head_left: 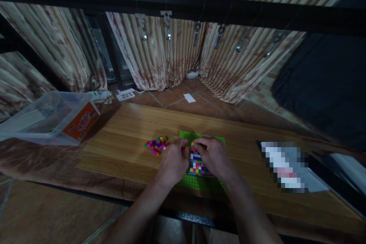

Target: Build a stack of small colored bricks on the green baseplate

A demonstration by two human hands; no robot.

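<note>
Multicoloured blocky plastic bricks (196, 163), lower centre, seem light and stiff, best side-pinched; left hand (175, 160) and right hand (214, 154) curl narrowly, contents unclear.

An orange label (81, 123) on the end wall of the clear plastic box (71, 106), beside the wooden board's (122, 129) left edge, bears pale characters too blurred to read. A white card (126, 95) on the floor (156, 98), off the board's far left corner, carries a square black-and-white code resembling a QR code. No wording is legible.
</note>
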